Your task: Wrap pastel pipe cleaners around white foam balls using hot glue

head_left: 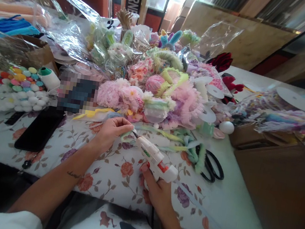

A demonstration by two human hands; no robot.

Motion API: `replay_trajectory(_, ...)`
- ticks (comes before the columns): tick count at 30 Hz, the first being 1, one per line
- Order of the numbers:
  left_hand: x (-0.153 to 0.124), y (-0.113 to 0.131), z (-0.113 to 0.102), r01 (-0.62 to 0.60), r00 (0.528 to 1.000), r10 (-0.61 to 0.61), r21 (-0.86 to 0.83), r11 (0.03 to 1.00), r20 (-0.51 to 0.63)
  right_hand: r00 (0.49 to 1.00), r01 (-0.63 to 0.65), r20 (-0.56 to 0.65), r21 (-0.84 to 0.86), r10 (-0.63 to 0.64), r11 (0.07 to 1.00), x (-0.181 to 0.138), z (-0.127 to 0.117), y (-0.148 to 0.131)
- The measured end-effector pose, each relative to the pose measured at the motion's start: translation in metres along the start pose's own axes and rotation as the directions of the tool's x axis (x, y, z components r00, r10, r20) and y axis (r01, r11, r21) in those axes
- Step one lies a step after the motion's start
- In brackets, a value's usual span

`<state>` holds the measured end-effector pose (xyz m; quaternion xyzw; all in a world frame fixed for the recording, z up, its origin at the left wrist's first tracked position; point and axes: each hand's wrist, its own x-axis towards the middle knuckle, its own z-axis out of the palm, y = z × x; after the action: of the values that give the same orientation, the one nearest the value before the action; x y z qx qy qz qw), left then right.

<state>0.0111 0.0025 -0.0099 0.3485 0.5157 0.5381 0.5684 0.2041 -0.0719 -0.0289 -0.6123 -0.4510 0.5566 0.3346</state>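
My right hand (160,190) is wrapped round the grip of a white hot glue gun (149,150) with orange-red parts. Its dark nozzle points up and left, at the fingertips of my left hand (116,127). Those fingers are pinched on the end of a pale green fuzzy trim (127,138); a small white bit shows at the tips, too small to make out. More of the green and yellow trim (179,137) runs right across the tablecloth. It lies bunched against black-handled scissors (213,165), whose blades are hidden.
Behind my hands rises a heap of pastel trims and ribbons (157,81). On the left are a black phone (40,128), colourful and white pompoms (21,87) and a thread spool (48,78). A cardboard box (276,186) stands at the right; clear plastic (69,21) covers the back left.
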Motion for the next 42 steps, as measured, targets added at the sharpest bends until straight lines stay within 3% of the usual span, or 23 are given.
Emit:
replay_trajectory(7, 0.0006, -0.0018, -0.0011, -0.018, 1.0, 0.018, 0.0, 1.0, 0.001, 0.999, -0.045, -0.022, 0.031, 0.045, 0.999, -0.0003, 0.0016, -0.002)
replay_trajectory(17, 0.0029, -0.0049, -0.0033, 0.006, 1.0, -0.005, -0.05, 0.999, 0.011, 0.999, -0.027, 0.022, -0.053, 0.028, 0.998, 0.0008, -0.0015, 0.0031)
replay_trajectory(25, 0.0014, -0.0013, -0.0015, 0.016, 1.0, -0.017, -0.054, 0.998, -0.008, 1.0, -0.024, -0.012, -0.007, 0.024, 1.0, -0.0005, 0.0007, -0.0008)
replay_trajectory(29, 0.0013, 0.0005, 0.0004, 0.045, 0.999, -0.048, -0.097, 0.994, -0.024, 0.999, -0.03, 0.013, -0.058, 0.031, 0.998, -0.0002, -0.0007, 0.0001)
replay_trajectory(36, 0.0046, -0.0023, -0.0018, 0.125, 0.992, -0.129, -0.188, 0.974, -0.01, 1.0, -0.024, -0.018, -0.007, 0.024, 1.0, -0.0013, 0.001, -0.0013)
replay_trajectory(42, 0.0052, -0.003, -0.0011, 0.172, 0.984, -0.178, -0.245, 0.954, -0.002, 1.0, -0.028, 0.001, -0.108, 0.029, 0.994, -0.0001, -0.0008, 0.0016)
